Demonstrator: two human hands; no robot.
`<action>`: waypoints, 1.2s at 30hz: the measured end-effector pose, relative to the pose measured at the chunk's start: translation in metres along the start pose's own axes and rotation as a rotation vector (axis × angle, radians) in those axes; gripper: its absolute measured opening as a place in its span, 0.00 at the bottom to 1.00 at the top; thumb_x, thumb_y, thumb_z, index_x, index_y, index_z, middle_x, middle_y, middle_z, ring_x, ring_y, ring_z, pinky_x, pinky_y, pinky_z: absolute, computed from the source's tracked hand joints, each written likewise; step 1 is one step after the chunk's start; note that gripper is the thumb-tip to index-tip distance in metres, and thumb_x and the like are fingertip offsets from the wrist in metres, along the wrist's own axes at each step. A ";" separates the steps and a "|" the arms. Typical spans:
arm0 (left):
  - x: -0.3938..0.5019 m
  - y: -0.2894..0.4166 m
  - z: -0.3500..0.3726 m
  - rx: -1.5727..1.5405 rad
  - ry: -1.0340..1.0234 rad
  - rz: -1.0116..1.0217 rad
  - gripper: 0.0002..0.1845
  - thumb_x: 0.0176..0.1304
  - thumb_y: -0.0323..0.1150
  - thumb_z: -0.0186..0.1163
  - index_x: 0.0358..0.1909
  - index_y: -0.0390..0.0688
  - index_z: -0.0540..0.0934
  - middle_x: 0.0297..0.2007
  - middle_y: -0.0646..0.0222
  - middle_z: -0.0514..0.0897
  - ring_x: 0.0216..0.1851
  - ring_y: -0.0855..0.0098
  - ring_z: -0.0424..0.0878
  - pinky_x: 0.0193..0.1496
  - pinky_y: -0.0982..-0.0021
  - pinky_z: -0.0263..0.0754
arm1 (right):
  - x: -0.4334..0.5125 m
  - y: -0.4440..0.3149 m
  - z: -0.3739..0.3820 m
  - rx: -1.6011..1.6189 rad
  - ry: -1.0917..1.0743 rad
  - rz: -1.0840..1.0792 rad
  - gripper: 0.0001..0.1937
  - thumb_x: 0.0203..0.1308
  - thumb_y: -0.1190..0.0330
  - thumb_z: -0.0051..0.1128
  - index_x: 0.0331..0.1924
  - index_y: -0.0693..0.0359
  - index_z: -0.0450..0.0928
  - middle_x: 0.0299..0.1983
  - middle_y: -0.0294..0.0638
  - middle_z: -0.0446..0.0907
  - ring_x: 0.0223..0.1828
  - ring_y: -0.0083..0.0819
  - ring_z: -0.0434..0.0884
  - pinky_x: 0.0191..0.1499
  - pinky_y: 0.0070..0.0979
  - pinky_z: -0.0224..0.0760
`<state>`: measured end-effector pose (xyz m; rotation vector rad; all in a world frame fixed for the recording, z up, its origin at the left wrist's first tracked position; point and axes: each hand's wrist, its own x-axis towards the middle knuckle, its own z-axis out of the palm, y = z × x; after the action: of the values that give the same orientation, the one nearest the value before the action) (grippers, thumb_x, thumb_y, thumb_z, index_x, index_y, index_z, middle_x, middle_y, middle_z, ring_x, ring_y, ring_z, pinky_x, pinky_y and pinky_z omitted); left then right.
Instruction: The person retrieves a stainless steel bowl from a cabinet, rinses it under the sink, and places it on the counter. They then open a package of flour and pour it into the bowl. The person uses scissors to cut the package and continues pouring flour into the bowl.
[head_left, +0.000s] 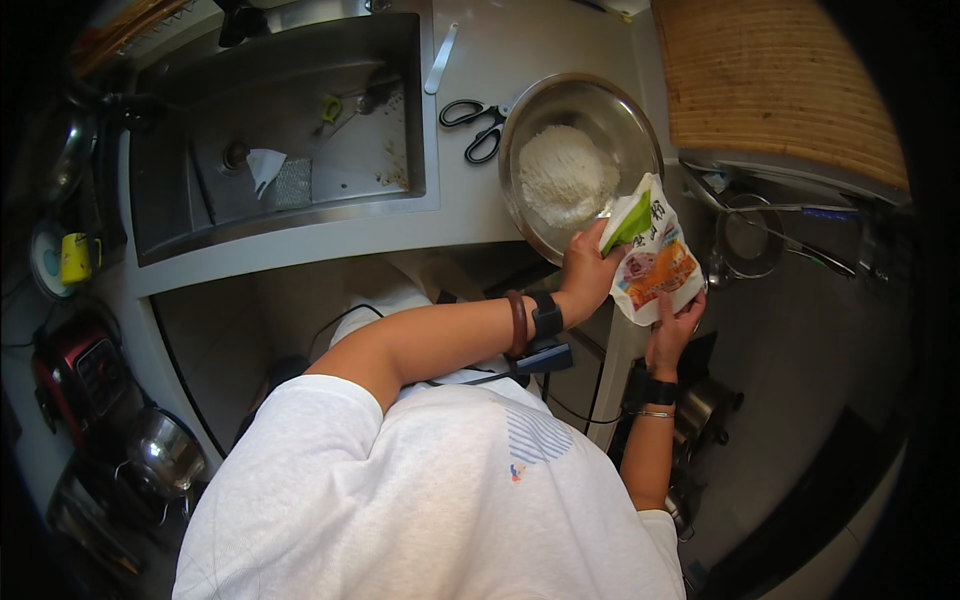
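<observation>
A printed flour bag, white with green and orange areas, is held at a slant over the near right rim of a stainless steel mixing bowl. My left hand grips the bag near its upper left side. Lower down, my right hand supports its bottom end. The bag's upper end hangs inside the bowl's rim. A mound of white flour lies in the bowl. Beside the bowl on the left, black-handled kitchen scissors rest on the counter, their blades partly hidden by the bowl.
To the left is a stainless steel sink with a green-handled utensil and food scraps inside. A pale flat stick lies by its edge. At the right are a bamboo board and a strainer. A red appliance stands far left.
</observation>
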<state>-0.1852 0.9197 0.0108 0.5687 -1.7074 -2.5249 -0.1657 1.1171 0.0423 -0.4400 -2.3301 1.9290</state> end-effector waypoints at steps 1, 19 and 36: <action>0.000 0.001 -0.005 0.121 -0.002 0.108 0.17 0.59 0.27 0.65 0.49 0.37 0.78 0.40 0.59 0.85 0.43 0.62 0.79 0.48 0.66 0.73 | -0.004 0.008 0.003 0.054 0.020 0.038 0.32 0.61 0.80 0.60 0.67 0.62 0.55 0.64 0.44 0.67 0.63 0.33 0.69 0.67 0.31 0.61; -0.021 0.090 -0.024 0.291 -0.410 0.802 0.30 0.41 0.15 0.63 0.52 0.40 0.78 0.45 0.63 0.81 0.45 0.56 0.74 0.50 0.62 0.71 | -0.026 0.002 0.019 0.706 -0.177 0.138 0.33 0.57 0.79 0.57 0.68 0.61 0.58 0.65 0.43 0.66 0.67 0.38 0.65 0.71 0.40 0.56; -0.077 0.098 -0.077 0.393 -1.146 0.688 0.39 0.39 0.13 0.64 0.60 0.42 0.73 0.48 0.62 0.79 0.49 0.57 0.75 0.53 0.62 0.72 | -0.178 0.082 0.021 1.110 0.074 0.148 0.39 0.45 0.72 0.58 0.69 0.61 0.62 0.65 0.46 0.70 0.68 0.44 0.67 0.72 0.46 0.55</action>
<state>-0.1051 0.8307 0.0953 -1.4921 -2.0729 -1.9960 0.0125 1.0623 -0.0211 -0.5194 -0.8934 2.7666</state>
